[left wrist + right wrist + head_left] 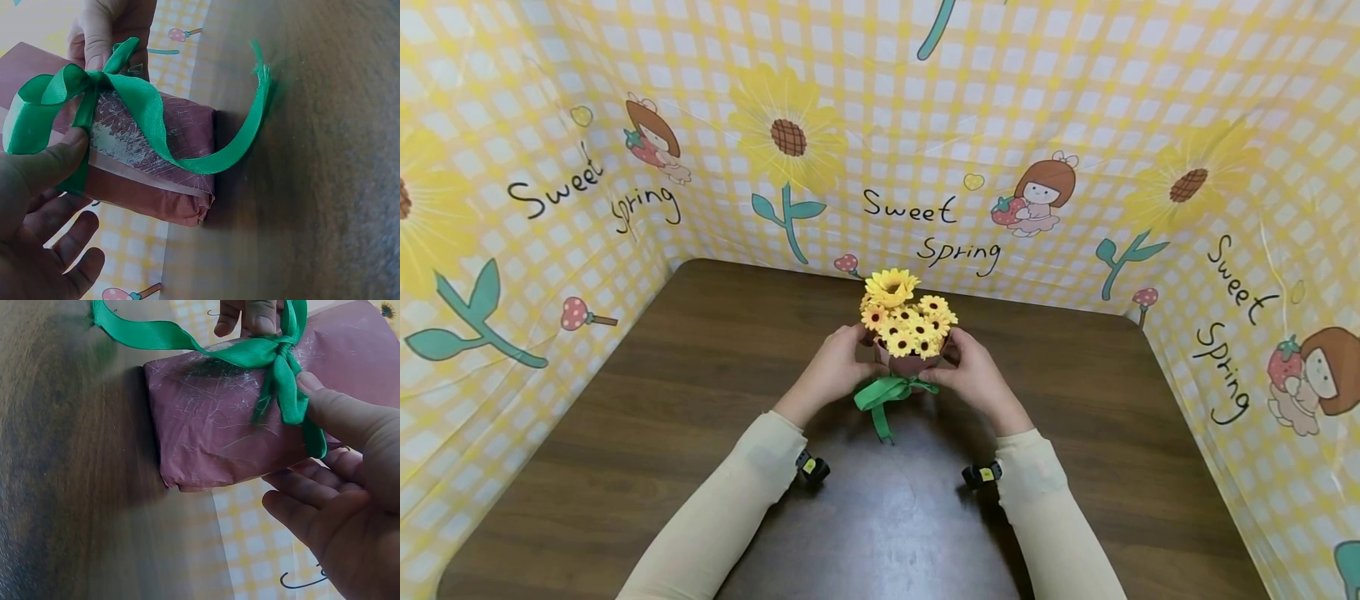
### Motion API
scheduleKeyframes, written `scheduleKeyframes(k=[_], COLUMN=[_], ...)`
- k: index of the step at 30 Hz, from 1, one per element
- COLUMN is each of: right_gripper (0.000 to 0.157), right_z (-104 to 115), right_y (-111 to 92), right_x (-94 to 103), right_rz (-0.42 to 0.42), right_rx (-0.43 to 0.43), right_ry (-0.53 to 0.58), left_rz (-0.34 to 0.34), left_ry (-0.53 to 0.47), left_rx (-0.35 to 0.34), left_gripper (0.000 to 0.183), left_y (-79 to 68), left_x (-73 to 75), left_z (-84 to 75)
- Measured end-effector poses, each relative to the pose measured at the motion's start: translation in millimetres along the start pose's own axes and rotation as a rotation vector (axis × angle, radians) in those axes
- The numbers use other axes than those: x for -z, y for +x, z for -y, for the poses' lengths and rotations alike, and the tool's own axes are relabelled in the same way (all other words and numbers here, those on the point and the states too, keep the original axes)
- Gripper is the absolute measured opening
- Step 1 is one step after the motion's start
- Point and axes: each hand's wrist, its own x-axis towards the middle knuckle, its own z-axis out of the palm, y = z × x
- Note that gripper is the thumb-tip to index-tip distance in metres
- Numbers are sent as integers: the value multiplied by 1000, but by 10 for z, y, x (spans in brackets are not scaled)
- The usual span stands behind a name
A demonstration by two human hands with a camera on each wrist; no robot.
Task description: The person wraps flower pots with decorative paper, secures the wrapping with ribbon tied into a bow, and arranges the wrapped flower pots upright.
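A small bouquet (910,321) of yellow flowers with dark centres, one larger than the others, stands upright on the brown wooden table. Its brownish-pink wrapping paper (206,431) looks scuffed and creased, with a flat folded base at the tabletop. Around the middle a green ribbon (134,100) is tied in a bow, and one long tail curls down to the front. My left hand (837,364) holds the bouquet's left side, thumb at the front by the ribbon. On the opposite side my right hand (973,372) grips it likewise, thumb beside the bow.
The dark wood table (700,333) extends on all sides of the bouquet. A yellow-and-white checked cloth (895,125) printed with flowers and "Sweet Spring" hangs behind and at both sides. Small black devices (981,476) sit at both wrists, below the light sleeves.
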Motion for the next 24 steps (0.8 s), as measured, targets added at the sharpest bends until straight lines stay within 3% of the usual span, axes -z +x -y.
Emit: scheduleKeyframes(k=[24], right_gripper=[66], right_z=[-46], right_y=[-16], right_x=[25], right_rz=[74], right_rx=[-42], right_ry=[-54], left_rz=[62], left_ry=[45], left_rx=[14], left_gripper=[55], left_y=[11], left_x=[-69], left_z=[37])
